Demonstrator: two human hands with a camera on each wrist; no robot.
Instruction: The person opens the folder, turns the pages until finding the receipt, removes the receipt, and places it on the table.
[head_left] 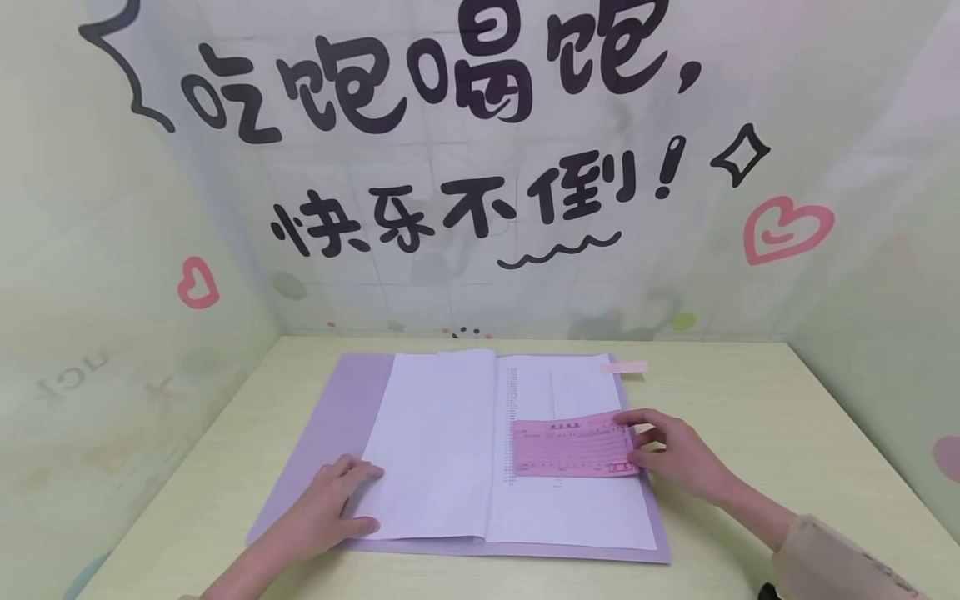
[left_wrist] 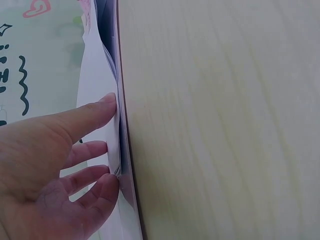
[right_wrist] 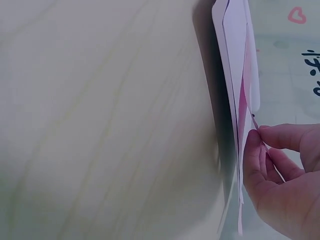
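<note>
A purple folder (head_left: pixel 315 450) lies spread on the table with white sheets in it. Its left-hand sheet (head_left: pixel 435 450) looks blank, while the right-hand sheet (head_left: pixel 577 517) carries columns of small print. My left hand (head_left: pixel 326 508) rests on the lower left part of the blank sheet, thumb and fingers spread apart. In my right hand (head_left: pixel 682 454) the right end of a pink printed slip (head_left: pixel 573 447) is pinched between thumb and fingers, over the printed sheet. The right wrist view shows the pinched edge of the slip (right_wrist: pixel 246 85) from the side, raised off the paper.
A pale pink tab (head_left: pixel 626 367) sticks out at the top right of the printed sheet. The light wooden table (head_left: pixel 757 417) meets a wall (head_left: pixel 420 292) with black lettering and hearts behind it. Side walls stand at left and right. A small dark object (head_left: pixel 768 592) shows at the bottom edge.
</note>
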